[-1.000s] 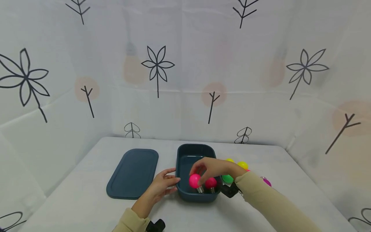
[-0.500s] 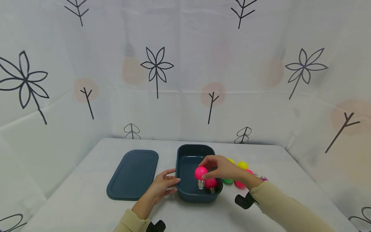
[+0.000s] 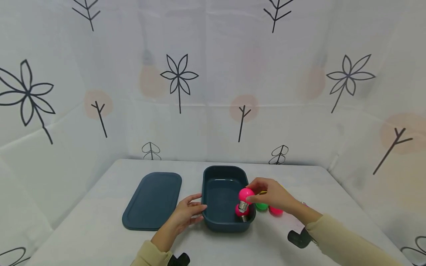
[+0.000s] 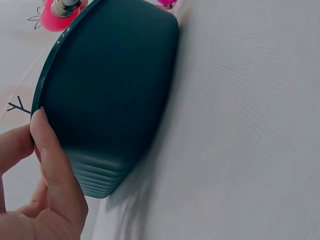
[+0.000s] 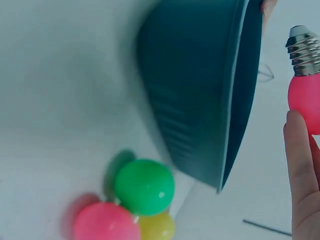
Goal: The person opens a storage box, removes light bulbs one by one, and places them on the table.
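A pink light bulb (image 3: 245, 194) with a silver screw base hangs over the right side of a dark teal box (image 3: 226, 227), its base pointing down. My right hand (image 3: 273, 195) pinches it by the round part; the right wrist view shows the same bulb (image 5: 306, 92) above the rim's level. Inside the box, near the front right corner, lies another pink bulb (image 3: 238, 212), partly covered by the held one. At the box's left wall, my left hand (image 3: 187, 212) holds the rim between thumb and fingers, as the left wrist view also shows.
A flat teal lid (image 3: 151, 201) lies left of the box. Right of the box, a green bulb (image 5: 145, 186), a pink bulb (image 5: 106, 223) and a yellow bulb (image 5: 158, 228) lie close together on the white table (image 3: 206, 251). My right forearm covers part of that area.
My right hand has lifted the pink bulb from low inside the box and carried it right, toward the box's right rim. The left hand has stayed on the left rim.
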Motion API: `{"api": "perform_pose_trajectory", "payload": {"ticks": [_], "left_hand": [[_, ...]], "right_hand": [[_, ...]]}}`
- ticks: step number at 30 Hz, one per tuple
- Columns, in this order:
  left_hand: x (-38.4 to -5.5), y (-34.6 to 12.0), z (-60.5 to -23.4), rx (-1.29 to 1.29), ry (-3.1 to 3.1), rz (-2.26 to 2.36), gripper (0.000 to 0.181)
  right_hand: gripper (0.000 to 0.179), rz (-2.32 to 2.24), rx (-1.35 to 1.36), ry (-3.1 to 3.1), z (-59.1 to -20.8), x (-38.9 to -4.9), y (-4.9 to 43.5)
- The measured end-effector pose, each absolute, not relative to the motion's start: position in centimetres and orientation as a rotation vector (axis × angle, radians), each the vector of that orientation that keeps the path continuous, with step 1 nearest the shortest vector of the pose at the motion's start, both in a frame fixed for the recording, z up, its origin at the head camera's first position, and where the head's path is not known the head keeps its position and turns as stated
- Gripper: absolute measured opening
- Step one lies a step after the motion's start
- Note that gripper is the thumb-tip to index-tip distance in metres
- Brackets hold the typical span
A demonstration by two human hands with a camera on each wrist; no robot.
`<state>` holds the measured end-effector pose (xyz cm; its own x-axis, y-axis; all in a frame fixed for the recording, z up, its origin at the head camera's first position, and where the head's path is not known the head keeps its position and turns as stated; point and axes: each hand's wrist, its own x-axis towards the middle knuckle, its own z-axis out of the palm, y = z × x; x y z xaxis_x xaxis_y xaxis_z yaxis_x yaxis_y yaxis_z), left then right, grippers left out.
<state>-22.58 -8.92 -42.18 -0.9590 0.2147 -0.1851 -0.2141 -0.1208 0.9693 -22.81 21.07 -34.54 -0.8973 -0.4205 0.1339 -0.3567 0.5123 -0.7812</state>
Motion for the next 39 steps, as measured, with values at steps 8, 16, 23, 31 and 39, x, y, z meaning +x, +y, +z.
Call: {"api": "perform_pose_trajectory", "payload": {"ticks": [8,16,23,31,39], "left_hand": [[-22.6,-8.9,-42.3,-0.022,1.866,2.157,0.065],[-22.6,-9.0,-42.5,-0.016,1.861,2.163,0.066],[-22.6,-8.9,-42.3,-0.007,1.852,2.172,0.066],[-22.5,-9.0,-42.1,-0.018,1.855,2.177,0.065],[-22.4,-8.8,-42.1,-0.012,1.859,2.168,0.065]], "right_hand": [[0.037,-1.371,-0.557,2.745,-34.7,-22.1,23.8],[0.043,-1.441,-0.294,2.764,-35.4,-21.5,26.8],[0.047,-1.386,-0.182,2.874,-36.5,-20.8,29.1],[0.053,-1.359,-0.094,2.887,-38.0,-20.3,31.0],[0.052,-1.232,-0.116,2.993,-39.4,-20.3,32.3]]}}
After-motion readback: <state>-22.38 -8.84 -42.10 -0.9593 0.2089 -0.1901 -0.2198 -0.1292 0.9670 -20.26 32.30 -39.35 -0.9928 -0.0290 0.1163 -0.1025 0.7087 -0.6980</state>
